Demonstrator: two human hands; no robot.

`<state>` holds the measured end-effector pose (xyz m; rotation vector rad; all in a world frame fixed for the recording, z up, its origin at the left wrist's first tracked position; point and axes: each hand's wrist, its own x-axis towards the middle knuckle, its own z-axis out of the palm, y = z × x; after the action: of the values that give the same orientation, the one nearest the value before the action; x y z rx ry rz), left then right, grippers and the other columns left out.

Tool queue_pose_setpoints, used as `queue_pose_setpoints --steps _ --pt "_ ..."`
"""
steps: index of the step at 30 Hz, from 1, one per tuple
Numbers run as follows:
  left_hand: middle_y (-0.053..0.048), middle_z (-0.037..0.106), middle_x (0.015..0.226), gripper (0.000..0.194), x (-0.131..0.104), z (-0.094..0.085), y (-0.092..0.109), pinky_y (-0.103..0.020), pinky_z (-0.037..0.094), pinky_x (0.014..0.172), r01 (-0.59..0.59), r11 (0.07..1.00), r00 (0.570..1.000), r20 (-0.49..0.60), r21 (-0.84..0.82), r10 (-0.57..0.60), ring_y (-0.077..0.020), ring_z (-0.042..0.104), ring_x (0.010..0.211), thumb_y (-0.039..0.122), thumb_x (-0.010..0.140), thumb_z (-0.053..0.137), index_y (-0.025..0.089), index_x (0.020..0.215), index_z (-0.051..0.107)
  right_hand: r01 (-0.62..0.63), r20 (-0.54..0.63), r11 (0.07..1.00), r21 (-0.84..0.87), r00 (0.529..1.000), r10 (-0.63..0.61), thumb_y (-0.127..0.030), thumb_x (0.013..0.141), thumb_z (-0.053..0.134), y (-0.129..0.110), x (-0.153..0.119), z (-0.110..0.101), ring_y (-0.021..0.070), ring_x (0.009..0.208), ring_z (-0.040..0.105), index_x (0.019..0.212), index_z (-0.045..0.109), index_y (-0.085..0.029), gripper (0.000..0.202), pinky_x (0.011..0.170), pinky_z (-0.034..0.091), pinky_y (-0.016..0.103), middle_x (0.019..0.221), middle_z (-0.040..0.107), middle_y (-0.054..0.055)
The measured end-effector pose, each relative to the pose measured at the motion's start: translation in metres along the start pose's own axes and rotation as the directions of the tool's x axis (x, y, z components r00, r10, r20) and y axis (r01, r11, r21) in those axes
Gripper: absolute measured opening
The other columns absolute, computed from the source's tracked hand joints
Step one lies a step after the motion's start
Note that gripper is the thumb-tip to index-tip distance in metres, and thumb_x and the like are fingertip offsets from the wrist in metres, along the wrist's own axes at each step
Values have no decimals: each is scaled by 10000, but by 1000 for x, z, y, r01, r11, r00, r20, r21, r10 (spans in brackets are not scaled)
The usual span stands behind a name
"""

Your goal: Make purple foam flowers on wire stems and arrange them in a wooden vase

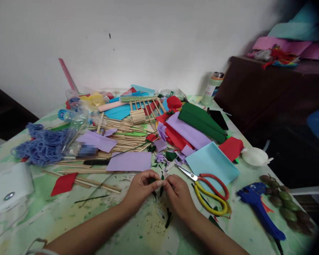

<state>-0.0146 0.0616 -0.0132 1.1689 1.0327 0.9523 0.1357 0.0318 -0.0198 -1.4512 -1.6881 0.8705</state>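
Observation:
My left hand (143, 188) and my right hand (179, 194) meet over the middle of the table, thumbs and fingertips pinched together. Between them shows a small dark green leaf-like piece (161, 190), partly covered by the fingers. Which hand carries more of it I cannot tell. Just beyond the fingertips lie purple paper flowers (162, 158) and green scraps. Scissors (207, 191) with one red and one yellow handle rest right of my right hand, blades slightly apart. A purple paper sheet (129, 162) lies beyond my left hand.
Wooden sticks (122, 138), blue yarn (44, 143) and plastic bottles (78, 124) cover the left and back. A light blue sheet (214, 163), green paper (200, 120), a blue glue gun (262, 209) and fruit (289, 205) are on the right. A drink bottle (212, 88) stands behind.

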Motion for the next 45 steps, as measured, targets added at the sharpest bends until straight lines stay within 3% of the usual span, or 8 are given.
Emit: queue_pose_setpoints --steps 11,15,22,35,38,40,43,45 --pt "3 584 629 256 -1 3 6 -217 428 582 105 993 994 -22 -47 -106 -101 517 597 303 580 781 121 664 620 11 13 999 -36 1000 -11 -353 911 397 1 1 1 149 642 436 593 423 -183 362 596 287 255 619 467 5" --pt "1 606 635 247 -1 3 4 -221 446 591 113 991 993 37 -74 -110 -101 542 594 285 586 779 123 679 617 30 13 999 -12 999 -30 -325 901 386 1 1 2 145 638 438 587 422 -183 346 591 298 253 613 465 3" --pt "0 613 592 254 -3 8 5 -244 474 553 117 990 993 35 -85 -114 -117 571 539 287 588 780 130 666 596 -60 61 971 231 997 47 -423 884 370 -2 0 7 126 573 414 564 425 -180 405 542 304 241 567 441 -11" --pt "3 577 546 238 -5 5 4 -237 458 526 32 998 990 138 -45 -26 -113 552 502 319 687 721 135 643 577 -152 171 794 589 983 62 -588 811 478 -5 -3 13 127 568 407 539 450 -178 493 582 335 250 546 433 -13" --pt "-17 589 601 242 -5 3 7 -251 461 572 -63 997 990 125 34 58 -123 560 564 315 653 742 133 613 587 -178 122 702 689 984 130 -613 841 408 0 1 9 135 554 423 568 444 -191 504 575 360 260 540 433 -11" --pt "-31 601 642 238 -4 1 9 -256 458 606 -123 988 988 106 99 112 -133 564 619 308 623 758 132 595 601 -143 -5 683 716 978 210 -583 871 377 5 6 1 132 557 424 608 459 -192 478 574 365 256 559 439 -14" --pt "-40 613 658 216 -3 0 10 -269 462 639 -164 974 983 112 154 148 -144 568 649 304 625 752 135 595 621 -63 -167 799 598 965 201 -499 856 478 9 10 -12 128 620 442 680 519 -184 363 623 373 245 627 469 -15" --pt "-44 624 676 195 -2 0 9 -279 471 670 -185 967 978 128 173 164 -151 579 671 305 646 736 139 613 640 -80 -106 847 526 982 158 -470 824 531 5 10 -16 136 663 470 722 547 -181 306 654 387 249 663 504 -8"
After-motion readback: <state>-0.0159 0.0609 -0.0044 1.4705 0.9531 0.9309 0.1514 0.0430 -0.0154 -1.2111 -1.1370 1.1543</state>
